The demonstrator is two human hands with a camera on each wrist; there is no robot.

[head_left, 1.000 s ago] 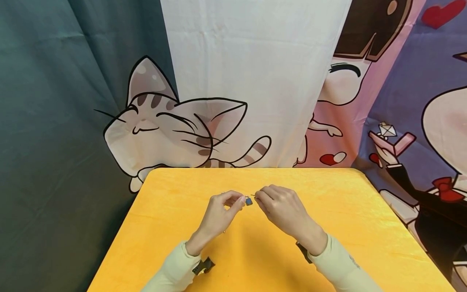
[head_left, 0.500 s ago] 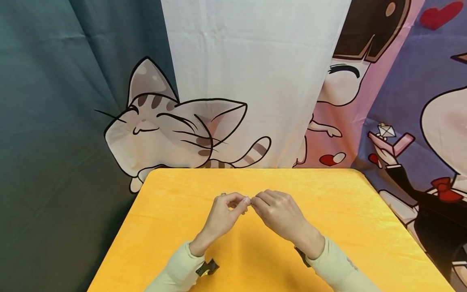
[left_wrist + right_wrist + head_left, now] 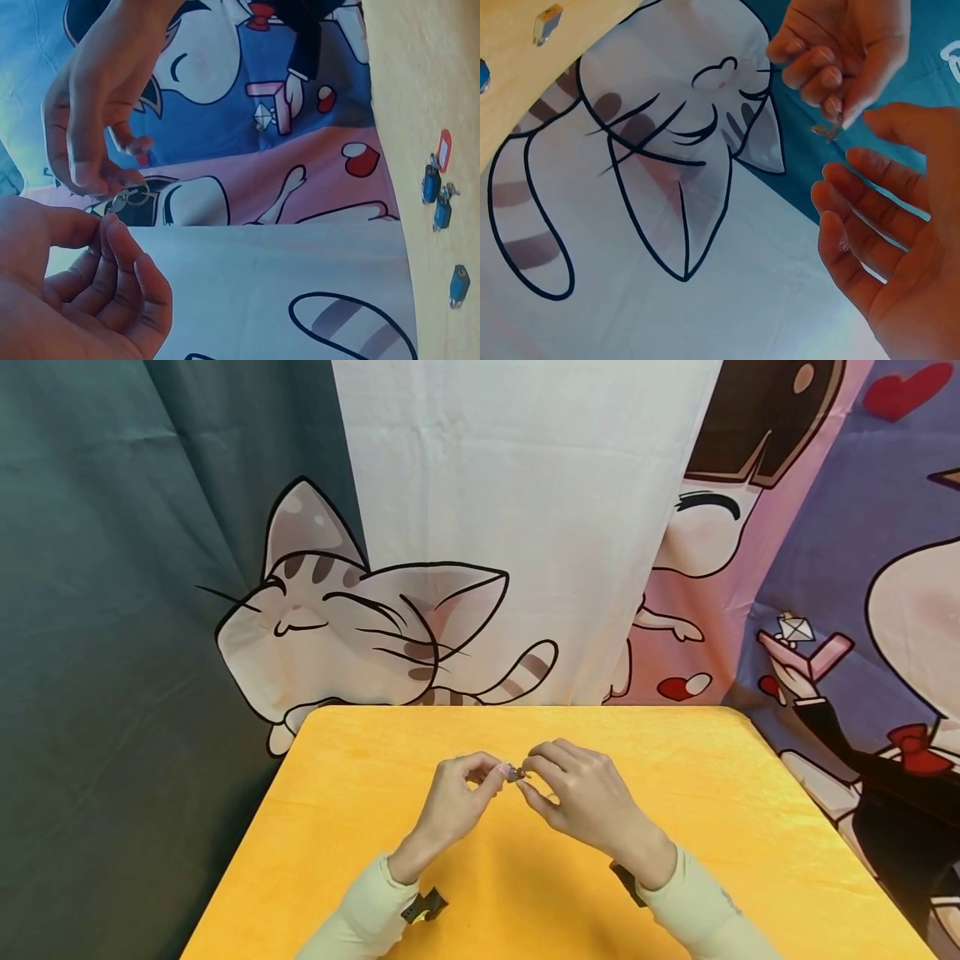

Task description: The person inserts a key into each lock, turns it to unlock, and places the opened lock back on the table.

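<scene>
My left hand pinches a small blue padlock between thumb and fingertips. At the padlock's right side is a small metal key, with a thin ring visible in the left wrist view. The left fingers largely hide the padlock in both wrist views. Just right of the key, my right hand has its thumb and fingers spread apart. In the right wrist view, a gap separates these fingers from the key.
Several other small items lie on the yellow table: blue padlocks with a red tag in the left wrist view, and another padlock in the right wrist view. Printed cloth hangs behind the table.
The right hand brought the pinched key to the padlock in the left hand. Its fingers then spread, and the key stays at the padlock. The left hand barely moved.
</scene>
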